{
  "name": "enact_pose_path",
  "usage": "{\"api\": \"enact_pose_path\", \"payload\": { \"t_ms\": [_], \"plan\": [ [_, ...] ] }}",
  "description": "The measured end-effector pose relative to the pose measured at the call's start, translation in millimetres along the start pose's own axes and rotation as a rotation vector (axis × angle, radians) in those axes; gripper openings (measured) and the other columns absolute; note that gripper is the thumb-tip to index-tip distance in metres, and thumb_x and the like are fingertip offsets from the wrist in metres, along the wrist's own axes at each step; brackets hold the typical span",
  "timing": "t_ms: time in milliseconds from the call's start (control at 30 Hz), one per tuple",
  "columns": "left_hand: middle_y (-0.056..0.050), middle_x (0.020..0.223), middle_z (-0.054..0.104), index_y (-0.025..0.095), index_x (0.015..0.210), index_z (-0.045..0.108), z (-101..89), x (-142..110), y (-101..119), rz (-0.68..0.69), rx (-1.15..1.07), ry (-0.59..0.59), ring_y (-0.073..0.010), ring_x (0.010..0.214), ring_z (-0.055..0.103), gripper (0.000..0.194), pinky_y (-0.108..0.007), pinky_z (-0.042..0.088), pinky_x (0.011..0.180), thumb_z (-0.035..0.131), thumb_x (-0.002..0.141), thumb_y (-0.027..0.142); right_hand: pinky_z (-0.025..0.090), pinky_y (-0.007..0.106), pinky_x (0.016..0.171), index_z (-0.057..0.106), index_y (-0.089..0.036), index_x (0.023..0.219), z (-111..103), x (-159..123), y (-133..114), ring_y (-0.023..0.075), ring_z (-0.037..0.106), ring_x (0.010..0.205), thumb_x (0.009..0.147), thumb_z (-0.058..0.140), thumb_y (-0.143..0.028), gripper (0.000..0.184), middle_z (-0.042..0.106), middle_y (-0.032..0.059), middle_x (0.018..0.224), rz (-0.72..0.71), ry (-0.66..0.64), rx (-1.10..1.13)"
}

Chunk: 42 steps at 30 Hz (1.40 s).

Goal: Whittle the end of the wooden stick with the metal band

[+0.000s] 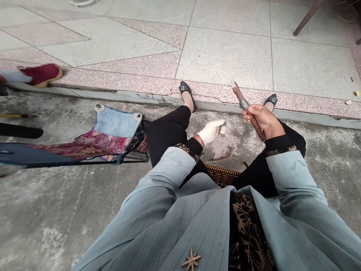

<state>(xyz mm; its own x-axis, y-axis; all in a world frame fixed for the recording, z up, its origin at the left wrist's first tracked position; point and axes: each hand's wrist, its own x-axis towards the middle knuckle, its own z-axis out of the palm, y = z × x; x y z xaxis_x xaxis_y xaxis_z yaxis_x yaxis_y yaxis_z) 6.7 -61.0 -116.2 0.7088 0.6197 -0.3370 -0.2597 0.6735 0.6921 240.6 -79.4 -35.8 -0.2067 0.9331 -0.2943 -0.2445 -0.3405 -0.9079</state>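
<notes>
A short brown stick (257,126) is gripped in my bare right hand (261,118), its pale broken end pointing up and left. Grey wire (243,104) is wound in a tight band around the stick, just above my thumb and fingers. To the left of the stick, and apart from it, is my left hand (213,131) in a white knitted glove. Its fingers are curled in and the tips are smeared by motion; what they hold, if anything, I cannot make out. Below both hands, a bent piece of branch (221,159) lies on the concrete.
Between my legs shows a woven wicker edge (222,175). A folding chair (104,143) with floral and denim cloth stands at left. Ahead, a low step (231,106) leads to tiled floor. Another person's red shoe (42,74) rests there at far left.
</notes>
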Motion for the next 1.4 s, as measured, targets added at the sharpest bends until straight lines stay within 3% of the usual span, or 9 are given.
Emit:
{"api": "enact_pose_path", "payload": {
  "t_ms": [133, 333, 533, 633, 767, 900, 1067, 1233, 1400],
  "plan": [
    [0.005, 0.059, 0.044, 0.016, 0.081, 0.055, -2.7, 1, -3, 0.061, 0.061, 0.055, -0.0079, 0.051, 0.044, 0.018, -0.029, 0.056, 0.064, 0.067, 0.081, 0.030, 0.042, 0.021, 0.049, 0.058, -0.016, 0.076, -2, 2, 0, 0.0086, 0.049, 0.059, 0.065, 0.086, -0.045, 0.042, 0.059, 0.0031, 0.075, 0.000, 0.108, -0.031],
    [0.008, 0.062, 0.043, 0.018, 0.082, 0.048, -5.0, 10, -4, 0.104, 0.154, 0.457, -0.0020, 0.044, 0.033, 0.030, -0.018, 0.037, 0.045, 0.075, 0.077, 0.030, 0.042, 0.020, 0.048, 0.061, -0.014, 0.076, -2, 3, 4, 0.0089, 0.051, 0.057, 0.074, 0.080, -0.034, 0.028, 0.061, 0.0046, 0.073, 0.082, 0.204, -0.106],
    [0.003, 0.068, 0.051, 0.019, 0.087, 0.050, -1.3, 10, 3, 0.107, 0.427, 0.714, -0.0064, 0.046, 0.038, 0.011, -0.022, 0.032, 0.047, 0.059, 0.087, 0.026, 0.042, 0.022, 0.048, 0.058, -0.016, 0.071, -7, 16, 20, 0.0098, 0.048, 0.054, 0.075, 0.078, -0.038, 0.030, 0.059, 0.0038, 0.068, 0.088, 0.232, -0.135],
    [-0.004, 0.079, 0.062, 0.017, 0.086, 0.060, 9.4, -3, 6, 0.253, 0.979, 0.630, -0.0152, 0.069, 0.056, 0.011, -0.026, 0.040, 0.062, 0.059, 0.088, 0.028, 0.041, 0.024, 0.050, 0.059, -0.016, 0.073, -15, 24, 25, 0.0111, 0.048, 0.053, 0.083, 0.069, -0.040, 0.028, 0.059, 0.0044, 0.067, 0.072, 0.397, -0.385],
    [-0.012, 0.098, 0.067, 0.017, 0.100, 0.067, 25.7, -22, 10, 0.455, 1.525, 0.330, -0.0228, 0.086, 0.062, 0.026, -0.030, 0.040, 0.073, 0.054, 0.093, 0.038, 0.043, 0.028, 0.061, 0.069, -0.015, 0.090, -11, 28, 28, 0.0185, 0.057, 0.068, 0.091, 0.060, -0.036, 0.022, 0.066, 0.0115, 0.077, 0.103, 0.540, -1.139],
    [-0.013, 0.102, 0.069, 0.018, 0.112, 0.068, 26.3, -30, 19, 0.550, 1.777, 0.291, -0.0232, 0.088, 0.065, 0.038, -0.031, 0.041, 0.074, 0.042, 0.098, 0.042, 0.042, 0.031, 0.065, 0.071, -0.014, 0.102, 19, 21, 32, 0.0221, 0.060, 0.076, 0.093, 0.057, -0.030, 0.024, 0.070, 0.0185, 0.092, 0.295, 0.113, -1.602],
    [-0.008, 0.108, 0.071, 0.021, 0.112, 0.069, 11.1, -23, 36, 0.565, 1.838, 0.337, -0.0226, 0.096, 0.067, 0.034, -0.032, 0.045, 0.079, 0.043, 0.098, 0.039, 0.035, 0.028, 0.061, 0.072, -0.017, 0.096, 36, 7, 28, 0.0160, 0.054, 0.068, 0.089, 0.055, -0.025, 0.019, 0.067, 0.0067, 0.081, 0.333, -0.626, -1.443],
    [-0.005, 0.107, 0.073, 0.020, 0.104, 0.071, 1.3, -10, 44, 0.474, 1.688, 0.418, -0.0222, 0.101, 0.066, 0.026, -0.030, 0.045, 0.085, 0.051, 0.094, 0.032, 0.035, 0.026, 0.063, 0.069, -0.016, 0.088, 28, -2, 13, 0.0134, 0.050, 0.065, 0.088, 0.053, -0.029, 0.021, 0.060, 0.0016, 0.072, 0.214, -0.721, -1.153],
    [-0.006, 0.098, 0.074, 0.017, 0.100, 0.073, -1.4, 1, 39, 0.362, 1.541, 0.371, -0.0221, 0.092, 0.066, 0.026, -0.030, 0.046, 0.082, 0.052, 0.089, 0.027, 0.031, 0.026, 0.064, 0.071, -0.017, 0.096, 32, -10, 5, 0.0123, 0.045, 0.064, 0.089, 0.052, -0.031, 0.025, 0.057, -0.0001, 0.072, 0.082, -0.686, -1.156]
  ]
}}
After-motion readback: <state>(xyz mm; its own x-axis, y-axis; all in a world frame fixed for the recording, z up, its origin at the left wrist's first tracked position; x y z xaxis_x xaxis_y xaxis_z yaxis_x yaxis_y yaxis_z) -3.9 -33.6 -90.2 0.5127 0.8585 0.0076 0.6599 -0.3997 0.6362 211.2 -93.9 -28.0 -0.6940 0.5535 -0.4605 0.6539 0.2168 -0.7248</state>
